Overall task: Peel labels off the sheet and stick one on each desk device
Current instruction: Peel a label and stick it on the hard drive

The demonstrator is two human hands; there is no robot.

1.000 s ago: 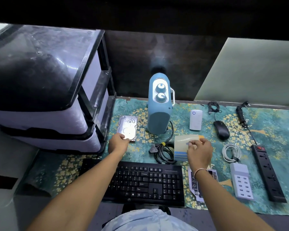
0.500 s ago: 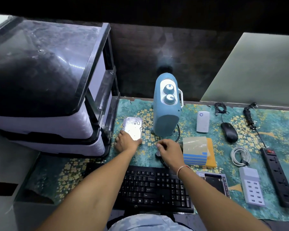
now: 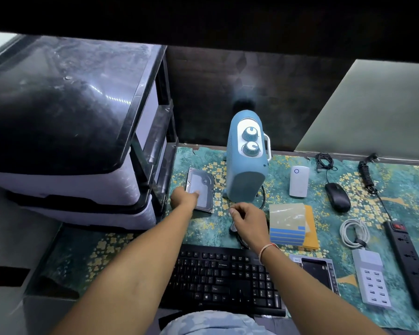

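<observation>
**Hands at a silver hard drive on a green patterned desk mat**

The left hand (image 3: 183,198) is holding the flat silver metal hard drive (image 3: 201,188), thumb lying on top. At its 4 o'clock, the right hand (image 3: 248,222) is hovering with thumb and forefinger pinched; what they grip is too small to tell. The label sheet with blue strips (image 3: 288,224) is lying at 3 o'clock from that hand, beside a tall blue heater (image 3: 246,170).

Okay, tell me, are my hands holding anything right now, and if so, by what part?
The left hand holds the hard drive at its near edge. The right hand has curled fingers; whether they pinch a label cannot be told.
</observation>
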